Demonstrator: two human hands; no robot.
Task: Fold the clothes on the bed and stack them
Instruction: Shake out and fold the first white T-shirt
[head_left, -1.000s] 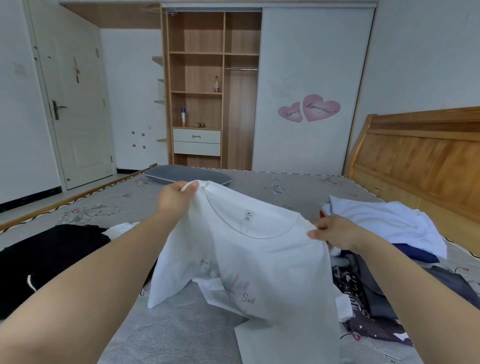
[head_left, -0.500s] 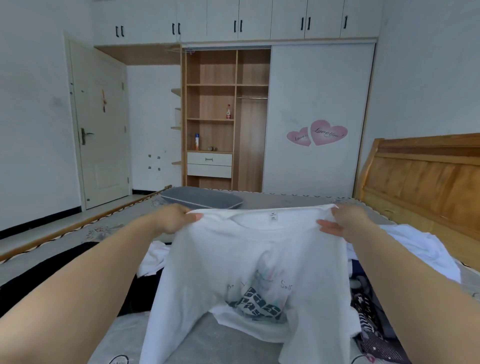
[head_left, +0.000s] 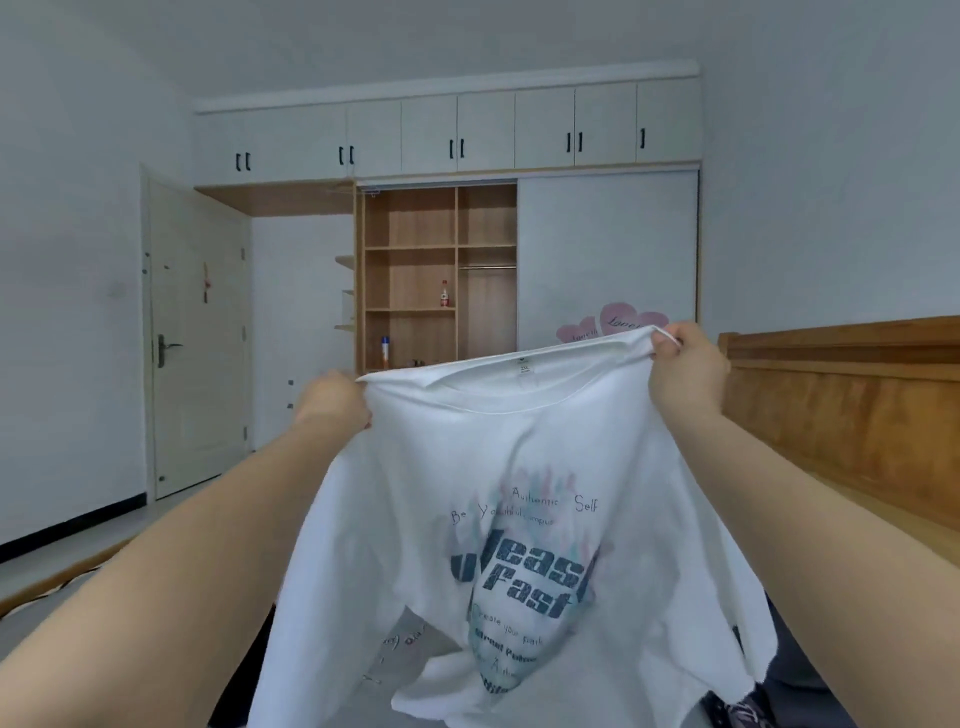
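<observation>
1. Head view: the left hand (head_left: 332, 402) is closed on the left shoulder of a white T-shirt (head_left: 519, 519), fingers curled into the bunched cloth at the collar's edge.
2. The right hand (head_left: 685, 371) is higher, fingers and thumb pinching the shirt's other shoulder seam, a fold of fabric gathered in its grip.
3. Between the two hands the T-shirt hangs spread out in the air, its neckline sagging with a small size label (head_left: 524, 368) showing at the back of the collar; dark printed lettering shows through the fabric on the chest.
4. Below the shirt's hem, a grey patterned bed (head_left: 400, 649) shows in the gap, and dark clothes (head_left: 748, 712) lie just right of the shirt's lower edge.
5. Right of the shirt stands a wooden headboard (head_left: 841, 415).
6. Behind the shirt, an open wooden wardrobe (head_left: 436, 275) holds a small bottle (head_left: 444, 293) and a spray can (head_left: 385, 352) on its shelves; two pink heart stickers (head_left: 608, 325) peek just above the shirt's top edge.
7. Well left of the shirt, a white door (head_left: 197, 338) is closed.
</observation>
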